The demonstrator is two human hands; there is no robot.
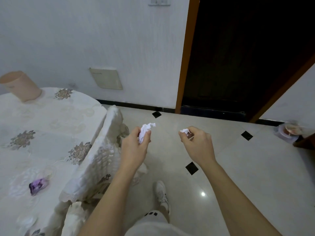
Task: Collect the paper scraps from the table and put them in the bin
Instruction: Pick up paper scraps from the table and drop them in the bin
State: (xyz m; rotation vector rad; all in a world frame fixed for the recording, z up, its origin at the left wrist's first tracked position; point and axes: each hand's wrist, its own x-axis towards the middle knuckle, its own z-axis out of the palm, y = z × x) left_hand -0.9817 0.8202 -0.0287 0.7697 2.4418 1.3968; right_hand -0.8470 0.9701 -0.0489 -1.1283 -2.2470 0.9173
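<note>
Scraps are gathered: left hand (136, 143) clutches a crumpled paper wad (144, 132), right hand (196, 142) pinches a small paper scrap (185, 131); carrying them to a bin, unseen here, likely comes next.

Ahead of both hands, the glossy pale tiled floor (230, 150) with small black diamond insets lies open as far as the white wall (119, 40) and the dark doorway (238, 57). On the left, the desk under a cream floral tablecloth (51, 125) blocks the way, its hanging cloth edge close beside the left hand (134, 147). Far right, a blurred round clear dish (288, 132) sits on the floor near a brown wooden corner (306, 142). A white shoe (162, 195) occupies the near floor.
</note>
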